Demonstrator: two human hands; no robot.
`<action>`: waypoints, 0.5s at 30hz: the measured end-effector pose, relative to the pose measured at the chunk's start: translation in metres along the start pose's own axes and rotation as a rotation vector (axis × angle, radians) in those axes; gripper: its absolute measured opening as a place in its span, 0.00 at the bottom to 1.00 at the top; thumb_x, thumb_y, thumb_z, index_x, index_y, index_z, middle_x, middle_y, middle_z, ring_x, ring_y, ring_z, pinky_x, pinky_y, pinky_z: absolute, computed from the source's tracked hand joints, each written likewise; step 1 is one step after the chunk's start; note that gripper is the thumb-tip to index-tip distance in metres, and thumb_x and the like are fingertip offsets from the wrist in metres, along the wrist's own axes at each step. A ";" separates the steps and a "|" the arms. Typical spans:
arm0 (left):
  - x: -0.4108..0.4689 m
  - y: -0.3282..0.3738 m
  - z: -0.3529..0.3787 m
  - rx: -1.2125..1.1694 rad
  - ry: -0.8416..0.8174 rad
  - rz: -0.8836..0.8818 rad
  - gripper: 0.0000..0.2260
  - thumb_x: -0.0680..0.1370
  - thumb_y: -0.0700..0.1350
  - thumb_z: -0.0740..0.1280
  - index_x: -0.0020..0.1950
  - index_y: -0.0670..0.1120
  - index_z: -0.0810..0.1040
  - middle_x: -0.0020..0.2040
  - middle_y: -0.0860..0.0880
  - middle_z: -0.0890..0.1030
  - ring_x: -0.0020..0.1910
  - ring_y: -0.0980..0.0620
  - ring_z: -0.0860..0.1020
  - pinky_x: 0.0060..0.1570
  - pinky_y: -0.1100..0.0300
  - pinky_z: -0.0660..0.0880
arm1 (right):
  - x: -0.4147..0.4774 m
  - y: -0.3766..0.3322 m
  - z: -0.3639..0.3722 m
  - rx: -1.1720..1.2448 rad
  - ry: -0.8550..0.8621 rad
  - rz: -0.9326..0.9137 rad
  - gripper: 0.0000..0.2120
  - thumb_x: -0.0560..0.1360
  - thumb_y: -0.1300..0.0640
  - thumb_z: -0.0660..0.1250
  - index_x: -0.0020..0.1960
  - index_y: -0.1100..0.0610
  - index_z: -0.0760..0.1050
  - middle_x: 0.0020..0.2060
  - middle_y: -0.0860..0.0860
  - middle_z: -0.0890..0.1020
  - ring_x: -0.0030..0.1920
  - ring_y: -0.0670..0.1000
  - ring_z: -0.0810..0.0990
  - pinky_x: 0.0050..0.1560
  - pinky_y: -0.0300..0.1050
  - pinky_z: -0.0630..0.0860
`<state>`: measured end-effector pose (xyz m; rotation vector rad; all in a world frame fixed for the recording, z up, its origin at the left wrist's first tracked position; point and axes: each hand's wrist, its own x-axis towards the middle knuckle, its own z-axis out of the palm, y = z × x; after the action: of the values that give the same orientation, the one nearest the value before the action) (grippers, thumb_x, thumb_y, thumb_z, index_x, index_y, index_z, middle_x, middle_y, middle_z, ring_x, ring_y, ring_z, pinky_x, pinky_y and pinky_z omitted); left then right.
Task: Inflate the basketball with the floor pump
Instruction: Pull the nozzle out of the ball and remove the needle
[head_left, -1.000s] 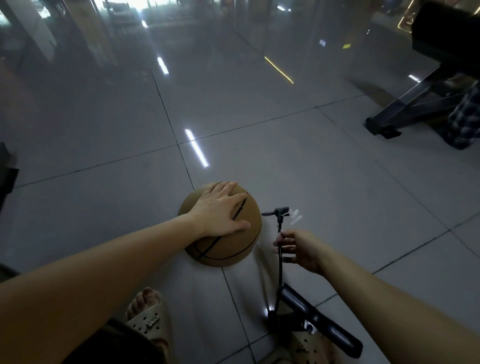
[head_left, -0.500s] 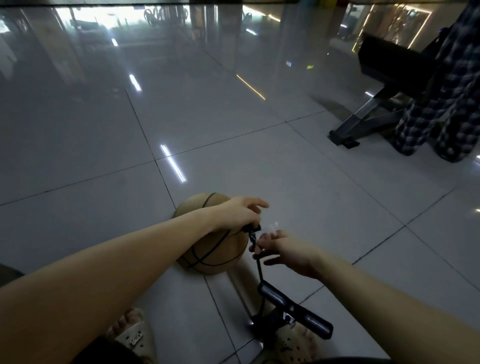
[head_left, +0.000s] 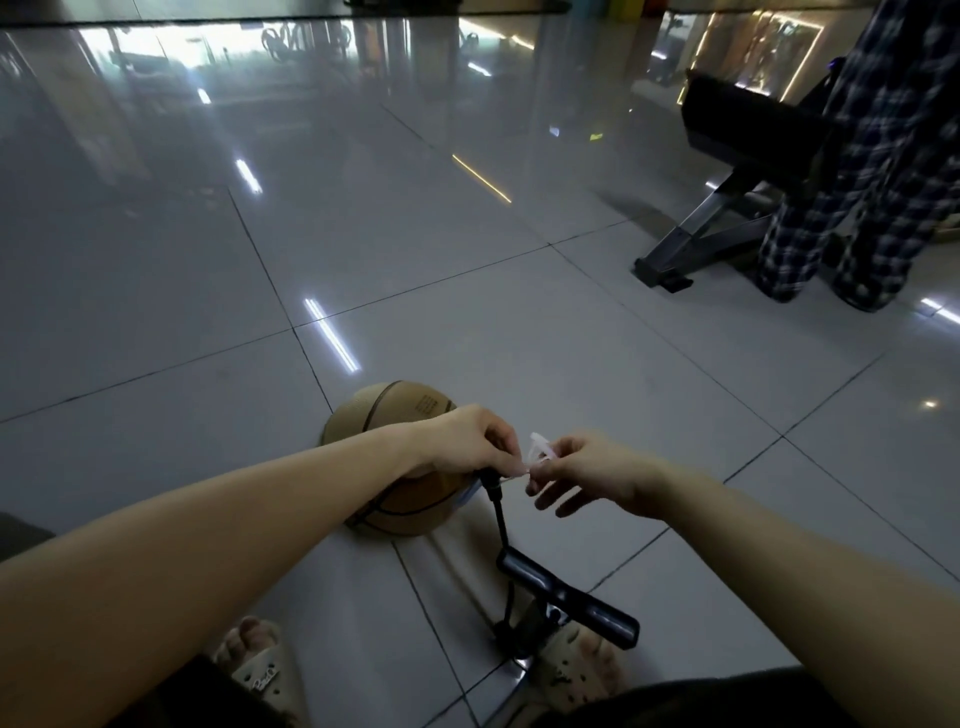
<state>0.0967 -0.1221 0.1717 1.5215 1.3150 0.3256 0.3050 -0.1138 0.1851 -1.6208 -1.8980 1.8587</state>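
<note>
A tan basketball (head_left: 395, 415) with black seams lies on the grey tiled floor in front of me. Just right of it stands the black floor pump (head_left: 569, 597), its handle toward me and its thin black hose (head_left: 501, 519) rising to the nozzle head. My left hand (head_left: 467, 441) reaches over the ball and pinches the hose's top end. My right hand (head_left: 582, 467) meets it there and pinches a small clear plastic piece (head_left: 540, 449) at the nozzle, its lower fingers spread. The nozzle tip itself is hidden by the fingers.
My feet in beige sandals (head_left: 254, 670) flank the pump base. A black weight bench (head_left: 727, 208) stands at the far right, with a person in plaid trousers (head_left: 852, 182) beside it. Glossy floor tiles (head_left: 363, 234) stretch ahead.
My left hand left the top of the ball and took the hose end. My right hand rose to the nozzle and now pinches the clear piece. The camera tilted upward.
</note>
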 end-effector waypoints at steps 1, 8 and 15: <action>-0.001 0.000 0.002 0.015 -0.008 -0.011 0.03 0.77 0.43 0.76 0.44 0.46 0.85 0.34 0.52 0.81 0.33 0.58 0.77 0.35 0.67 0.73 | -0.003 -0.002 -0.004 -0.046 -0.007 0.017 0.11 0.82 0.58 0.65 0.55 0.66 0.79 0.50 0.59 0.85 0.49 0.57 0.86 0.50 0.52 0.82; -0.011 -0.004 0.014 -0.039 -0.062 -0.034 0.03 0.79 0.43 0.73 0.50 0.44 0.86 0.44 0.50 0.85 0.38 0.62 0.79 0.39 0.72 0.73 | -0.012 -0.002 -0.018 -0.026 0.062 0.050 0.08 0.80 0.60 0.68 0.51 0.66 0.80 0.42 0.59 0.85 0.40 0.54 0.85 0.41 0.47 0.82; -0.010 -0.007 0.026 -0.304 -0.023 -0.022 0.05 0.77 0.45 0.75 0.43 0.46 0.84 0.39 0.47 0.81 0.37 0.52 0.74 0.40 0.58 0.70 | -0.015 -0.012 -0.011 0.081 0.119 -0.099 0.04 0.79 0.68 0.65 0.50 0.66 0.78 0.41 0.62 0.85 0.39 0.57 0.85 0.41 0.49 0.82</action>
<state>0.1088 -0.1449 0.1598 1.2510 1.2023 0.4697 0.3117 -0.1129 0.2060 -1.5461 -1.7962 1.7361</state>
